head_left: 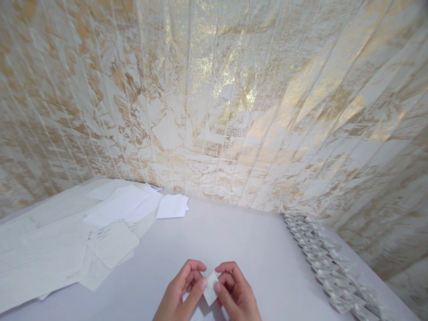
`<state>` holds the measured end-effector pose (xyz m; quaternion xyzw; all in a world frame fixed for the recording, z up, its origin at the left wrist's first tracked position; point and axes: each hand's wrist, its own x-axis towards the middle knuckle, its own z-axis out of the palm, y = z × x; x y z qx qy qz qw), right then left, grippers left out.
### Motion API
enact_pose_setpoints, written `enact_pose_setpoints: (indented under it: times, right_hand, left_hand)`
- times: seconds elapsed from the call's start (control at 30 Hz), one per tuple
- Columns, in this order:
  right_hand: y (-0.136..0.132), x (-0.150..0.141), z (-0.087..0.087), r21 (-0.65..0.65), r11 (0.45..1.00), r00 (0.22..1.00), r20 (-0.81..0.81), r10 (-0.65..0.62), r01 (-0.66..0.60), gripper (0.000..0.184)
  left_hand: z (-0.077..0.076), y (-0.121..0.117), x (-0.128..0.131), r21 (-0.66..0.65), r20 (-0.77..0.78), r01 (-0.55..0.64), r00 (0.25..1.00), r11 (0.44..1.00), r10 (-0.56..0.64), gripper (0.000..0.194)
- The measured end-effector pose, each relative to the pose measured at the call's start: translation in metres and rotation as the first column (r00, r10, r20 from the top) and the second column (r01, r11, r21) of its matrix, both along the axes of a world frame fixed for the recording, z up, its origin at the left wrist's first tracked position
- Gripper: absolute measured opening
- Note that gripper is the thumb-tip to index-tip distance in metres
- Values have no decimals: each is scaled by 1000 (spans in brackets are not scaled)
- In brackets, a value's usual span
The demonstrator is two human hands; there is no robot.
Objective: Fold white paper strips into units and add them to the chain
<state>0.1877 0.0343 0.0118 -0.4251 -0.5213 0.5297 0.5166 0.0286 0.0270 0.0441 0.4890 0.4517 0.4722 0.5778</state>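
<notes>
A small folded piece of white paper [210,289] is pinched between both of my hands just above the white table [234,240], near its front edge. My left hand [182,292] grips its left side with thumb and fingertips. My right hand [236,292] grips its right side the same way. The lower part of the paper is hidden behind my thumbs.
Loose white sheets [113,218] and a small stack of paper squares [172,206] lie at the left and back left. A long row of several folded paper pieces [326,263] runs along the right edge. A gold-and-white patterned wall [214,98] rises right behind the table.
</notes>
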Motion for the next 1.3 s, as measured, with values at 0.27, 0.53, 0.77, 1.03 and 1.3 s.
enact_pose_setpoints:
  times: [0.27, 0.53, 0.77, 1.03, 1.3]
  right_hand:
    - [-1, 0, -3, 88, 996, 993, 112, -26, 16, 49]
    - [-1, -2, -5, 33, 998, 999, -3, 46, -46, 48]
    - [0, -6, -5, 4, 996, 993, -81, 87, -87, 53]
    - [-1, -5, -3, -45, 994, 979, -186, 89, -99, 54]
    - [2, -2, -7, -55, 997, 982, -182, 45, -56, 53]
  left_hand:
    - [-1, -1, -1, 46, -33, -3, 999, 999, 5, 50]
    - [-3, -1, -2, 92, -121, 17, 993, 996, -5, 45]
    - [-5, -1, -2, 112, -163, 32, 987, 993, -13, 39]
    - [0, -3, 0, 125, -138, 61, 989, 990, -44, 36]
    - [3, -2, 1, 109, -97, 72, 993, 991, -62, 29]
